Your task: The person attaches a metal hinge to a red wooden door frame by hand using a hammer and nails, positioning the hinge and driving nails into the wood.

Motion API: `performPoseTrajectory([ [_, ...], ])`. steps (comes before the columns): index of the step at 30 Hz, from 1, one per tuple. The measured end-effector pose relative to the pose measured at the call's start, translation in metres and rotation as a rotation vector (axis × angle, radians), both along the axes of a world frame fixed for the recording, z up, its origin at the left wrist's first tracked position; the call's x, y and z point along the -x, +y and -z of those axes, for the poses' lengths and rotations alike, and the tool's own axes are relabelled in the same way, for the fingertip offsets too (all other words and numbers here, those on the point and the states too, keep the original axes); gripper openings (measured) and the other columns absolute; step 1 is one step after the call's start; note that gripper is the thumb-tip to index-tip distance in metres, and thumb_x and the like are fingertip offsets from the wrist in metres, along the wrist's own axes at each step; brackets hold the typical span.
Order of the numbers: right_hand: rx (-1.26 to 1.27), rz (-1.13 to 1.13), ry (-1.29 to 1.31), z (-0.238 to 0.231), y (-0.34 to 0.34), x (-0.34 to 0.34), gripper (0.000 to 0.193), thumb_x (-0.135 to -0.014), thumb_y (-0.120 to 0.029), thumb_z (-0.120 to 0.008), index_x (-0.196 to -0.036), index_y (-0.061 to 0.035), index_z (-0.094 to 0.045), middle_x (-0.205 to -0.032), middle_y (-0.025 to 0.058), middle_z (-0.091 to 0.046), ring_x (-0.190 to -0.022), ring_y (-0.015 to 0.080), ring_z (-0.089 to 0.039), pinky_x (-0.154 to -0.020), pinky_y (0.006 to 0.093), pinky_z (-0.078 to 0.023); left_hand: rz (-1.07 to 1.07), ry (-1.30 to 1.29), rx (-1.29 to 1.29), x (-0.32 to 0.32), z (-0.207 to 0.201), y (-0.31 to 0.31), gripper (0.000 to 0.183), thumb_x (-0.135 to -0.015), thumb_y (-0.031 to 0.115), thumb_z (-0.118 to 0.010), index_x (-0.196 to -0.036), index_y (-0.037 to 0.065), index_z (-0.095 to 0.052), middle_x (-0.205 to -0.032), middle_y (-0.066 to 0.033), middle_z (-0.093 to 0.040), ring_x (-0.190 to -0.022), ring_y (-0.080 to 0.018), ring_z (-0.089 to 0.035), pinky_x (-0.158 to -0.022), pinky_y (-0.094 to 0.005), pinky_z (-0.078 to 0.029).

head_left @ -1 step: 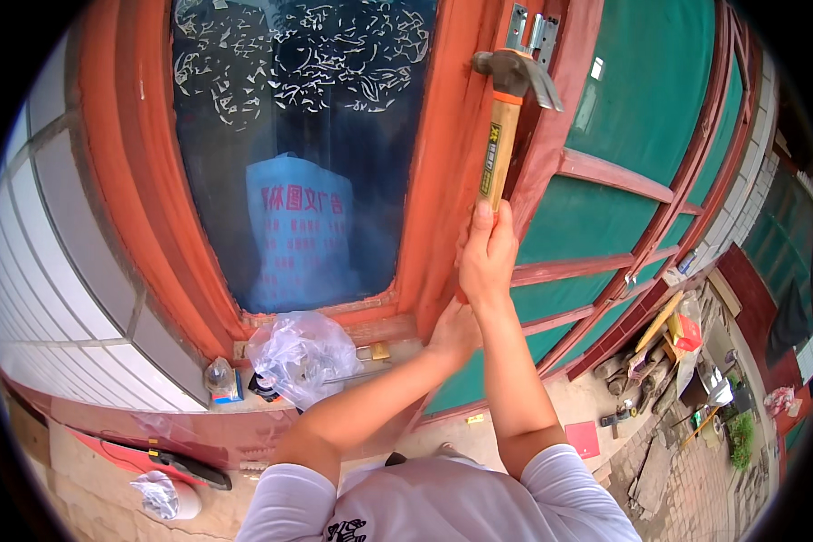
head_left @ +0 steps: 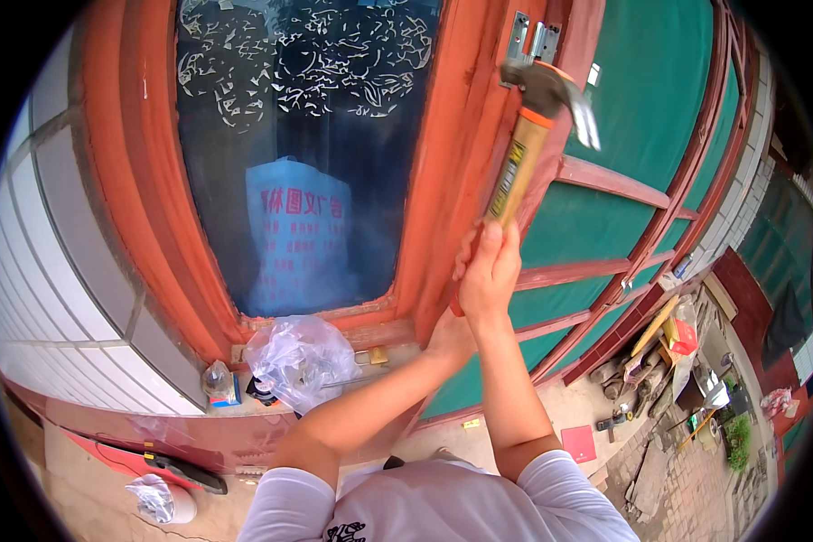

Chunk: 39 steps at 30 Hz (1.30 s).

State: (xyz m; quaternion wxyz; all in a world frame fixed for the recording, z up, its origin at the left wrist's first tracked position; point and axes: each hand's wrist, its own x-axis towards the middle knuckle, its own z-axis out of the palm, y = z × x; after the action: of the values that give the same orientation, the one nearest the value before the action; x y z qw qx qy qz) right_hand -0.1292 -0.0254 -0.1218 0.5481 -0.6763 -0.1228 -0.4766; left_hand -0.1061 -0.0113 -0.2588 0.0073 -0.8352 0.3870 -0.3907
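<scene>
My right hand is wrapped round the handle of a claw hammer with a wooden shaft and an orange collar. The hammer stands nearly upright and leans right, its dark head slightly blurred, claw toward the green door panel. Just above the head, a metal hinge sits at the gap between the orange frame and the red-framed screen door. My left hand is lower, beside the frame and close to the hammer's red handle end. Its fingers are hidden, so what it holds or touches does not show.
On the sill left of my arms are a clear plastic bag, a brass padlock and a small blue box. A white bucket stands at lower left. Stacked logs and a red flat square lie on the right-hand ground.
The hammer head has swung right and down, away from the hinge, and its shaft tilts more to the right. My right hand keeps its hold; my left hand has barely moved.
</scene>
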Motion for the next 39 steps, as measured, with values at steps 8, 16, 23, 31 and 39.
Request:
performPoseTrajectory([
  [8, 0.094, 0.176, 0.039, -0.007, -0.011, -0.019, 0.034, -0.105, -0.039, -0.039, -0.101, -0.0052, -0.043, -0.065, 0.0031, -0.043, -0.050, 0.0095, -0.043, -0.044, 0.0249, -0.037, -0.089, -0.352, 0.066, -0.014, 0.008, -0.010, 0.055, -0.095, 0.029, -0.044, -0.145, 0.007, -0.036, -0.148, -0.0060, -0.039, -0.142, -0.0187, -0.030, -0.117, -0.0381, -0.024],
  [16, -0.083, -0.006, -0.342, 0.007, -0.006, -0.008, 0.037, -0.104, -0.042, -0.039, -0.097, -0.0055, -0.042, -0.063, 0.0038, -0.043, -0.048, 0.0099, -0.042, -0.043, 0.0248, -0.037, -0.344, -0.516, -0.118, -0.011, 0.016, -0.019, 0.051, -0.094, 0.027, -0.047, -0.142, 0.009, -0.043, -0.149, -0.0007, -0.040, -0.144, -0.0156, -0.027, -0.118, -0.0370, -0.025],
  [23, -0.109, -0.082, -0.077, 0.005, 0.016, 0.020, 0.042, -0.103, -0.046, -0.037, -0.101, -0.0049, -0.042, -0.065, 0.0045, -0.044, -0.048, 0.0105, -0.042, -0.043, 0.0244, -0.037, -0.010, -0.151, 0.246, -0.012, 0.003, -0.003, 0.042, -0.098, 0.022, -0.042, -0.138, 0.010, -0.046, -0.140, 0.0018, -0.045, -0.132, -0.0177, -0.043, -0.107, -0.0323, -0.037],
  [31, -0.078, -0.018, 0.063, -0.013, 0.009, 0.005, 0.037, -0.105, -0.041, -0.037, -0.097, -0.0058, -0.043, -0.065, 0.0028, -0.044, -0.046, 0.0101, -0.041, -0.043, 0.0257, -0.037, 0.435, 0.195, 0.571, -0.010, 0.003, -0.005, 0.030, -0.097, 0.021, -0.048, -0.125, 0.010, -0.051, -0.124, -0.0077, -0.057, -0.117, -0.0163, -0.055, -0.095, -0.0336, -0.045],
  [39, 0.060, 0.228, 0.066, 0.003, -0.023, -0.019, 0.034, -0.104, -0.037, -0.041, -0.101, -0.0046, -0.049, -0.064, 0.0020, -0.047, -0.057, 0.0093, -0.050, -0.046, 0.0237, -0.040, 0.316, -0.044, 0.397, -0.002, 0.007, -0.012, 0.036, -0.089, 0.016, -0.052, -0.124, 0.005, -0.054, -0.123, -0.0065, -0.058, -0.116, -0.0187, -0.055, -0.098, -0.0352, -0.045],
])
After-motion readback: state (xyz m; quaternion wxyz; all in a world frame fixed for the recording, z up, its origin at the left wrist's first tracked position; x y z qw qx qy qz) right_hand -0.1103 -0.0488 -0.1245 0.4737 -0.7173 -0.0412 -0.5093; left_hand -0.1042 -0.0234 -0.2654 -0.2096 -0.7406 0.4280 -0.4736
